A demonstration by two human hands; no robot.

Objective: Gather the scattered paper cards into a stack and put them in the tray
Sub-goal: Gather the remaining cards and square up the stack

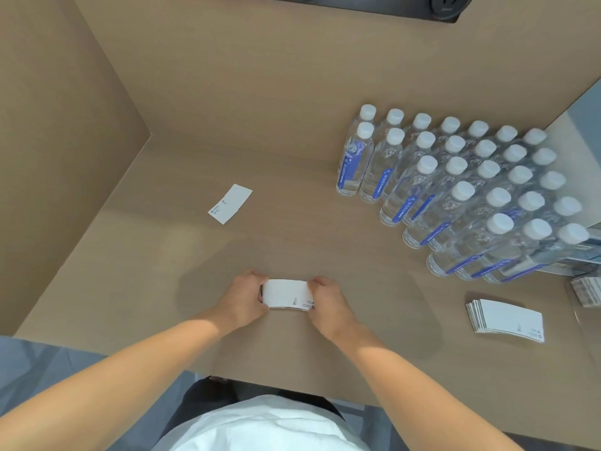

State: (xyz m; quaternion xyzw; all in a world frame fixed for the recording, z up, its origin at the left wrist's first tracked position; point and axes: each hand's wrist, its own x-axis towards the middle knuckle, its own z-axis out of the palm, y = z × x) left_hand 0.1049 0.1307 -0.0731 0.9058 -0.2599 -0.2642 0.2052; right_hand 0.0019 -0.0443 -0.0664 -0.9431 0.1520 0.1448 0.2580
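A stack of white paper cards rests on the brown table in front of me, pinched from both ends. My left hand grips its left end and my right hand grips its right end. One single card lies alone farther back on the left. A second, fanned pile of cards lies at the right. At the far right edge a clear tray with more cards in it is only partly in view.
Several rows of water bottles with white caps stand at the right rear, close to the tray. A brown wall closes the table's left side. The table's front edge runs just before my body.
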